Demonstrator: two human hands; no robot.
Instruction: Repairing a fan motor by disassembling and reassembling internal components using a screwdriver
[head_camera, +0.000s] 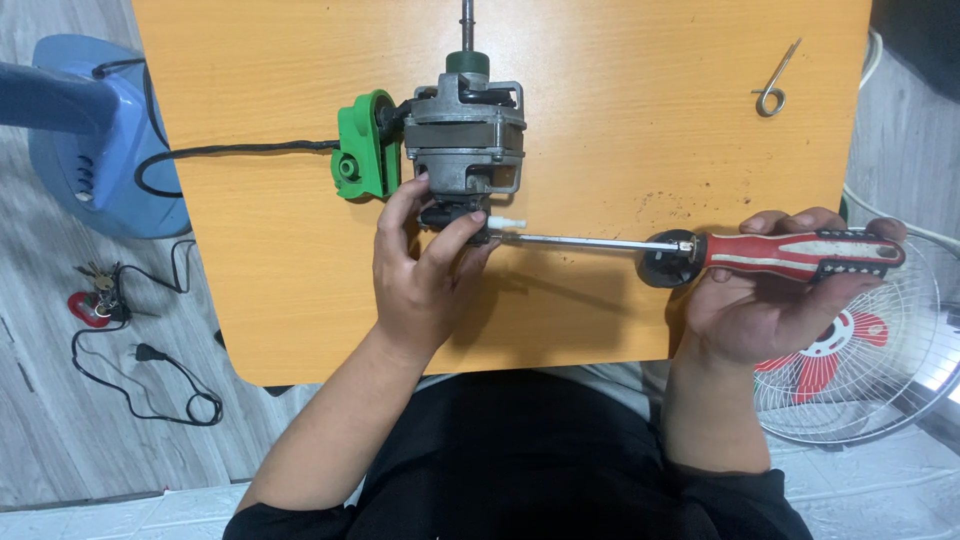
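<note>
Fingers (440, 235) steadying fan motor (463, 135), screwdriver (760, 252) gripped

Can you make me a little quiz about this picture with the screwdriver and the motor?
1. True or false: the right hand holds the red-handled screwdriver.
2. What does the left hand grip? A) the fan motor B) the metal pin C) the keys
3. What colour is the plastic part beside the motor?

Key: 1 true. 2 A. 3 green.
</note>
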